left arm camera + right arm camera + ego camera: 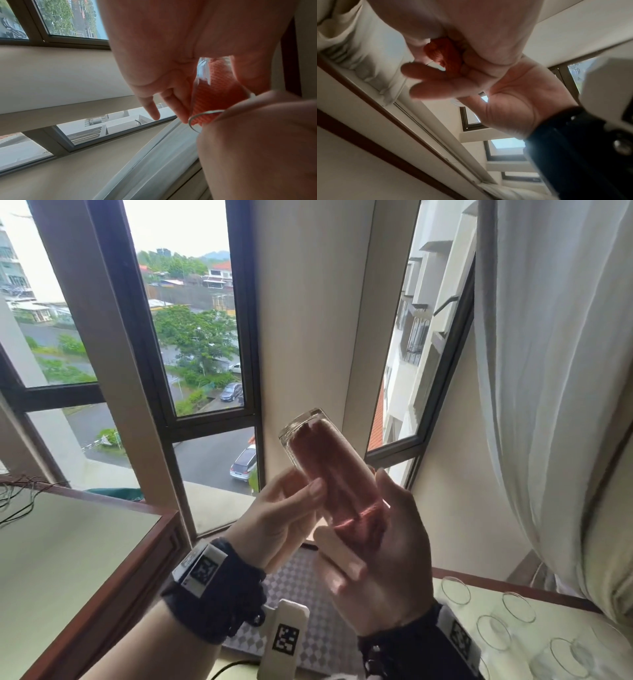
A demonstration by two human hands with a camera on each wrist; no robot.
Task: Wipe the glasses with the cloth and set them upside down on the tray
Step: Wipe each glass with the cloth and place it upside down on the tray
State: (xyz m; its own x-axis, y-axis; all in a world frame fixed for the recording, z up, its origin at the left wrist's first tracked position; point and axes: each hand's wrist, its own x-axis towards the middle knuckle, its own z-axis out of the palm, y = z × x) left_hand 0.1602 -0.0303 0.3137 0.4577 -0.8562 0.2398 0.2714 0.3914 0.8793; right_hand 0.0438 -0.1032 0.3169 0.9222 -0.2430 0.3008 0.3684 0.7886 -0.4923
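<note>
A tall clear glass [306,445] is held tilted in front of the window, its thick base pointing up and away. An orange cloth [330,474] fills its inside; the left wrist view shows the cloth [217,97] right up to the rim. My left hand [293,510] grips the glass around its lower body from the left. My right hand [380,553] is at the mouth and holds the cloth [447,54] bunched in its curled fingers, one finger lying along the glass's right side. A grey chequered tray [298,577] lies on the table below my hands.
Several more clear glasses [519,607] stand mouth up on the table at the lower right. A white curtain [548,371] hangs close on the right. A wood-edged table [85,559] is to the left, and a white tagged block [284,638] stands near the tray's front.
</note>
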